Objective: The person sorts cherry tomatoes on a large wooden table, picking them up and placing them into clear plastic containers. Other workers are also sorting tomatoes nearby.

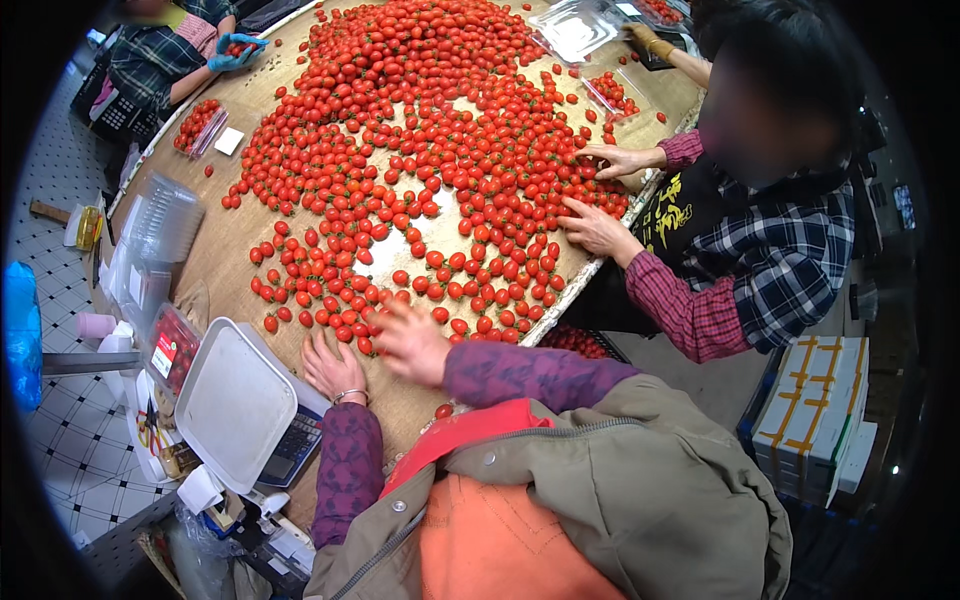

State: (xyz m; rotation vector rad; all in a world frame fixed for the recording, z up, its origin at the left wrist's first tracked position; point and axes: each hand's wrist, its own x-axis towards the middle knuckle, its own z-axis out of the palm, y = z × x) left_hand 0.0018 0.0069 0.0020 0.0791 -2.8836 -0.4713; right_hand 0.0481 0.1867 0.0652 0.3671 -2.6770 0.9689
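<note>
A broad heap of red cherry tomatoes [420,60] covers much of the wooden table [225,277] and thins out towards me. My left hand [332,366] rests palm down at the near edge of the tomatoes, a metal bracelet on its wrist. Its fingertips lie close to a few tomatoes, with none seen in its grasp. Just to the right, my right hand [412,341] is blurred over the nearest tomatoes, fingers spread. What lies under its palm is hidden. Left of my hands stands a weighing scale [236,405] with a pale tray and a keypad.
A filled, labelled plastic punnet [174,349] sits beside the scale, below stacked clear containers [161,221]. At right, a co-worker's hands [600,229] touch tomatoes; gloved hands [236,52] hold some at upper left. White foam boxes [814,412] are stacked at lower right.
</note>
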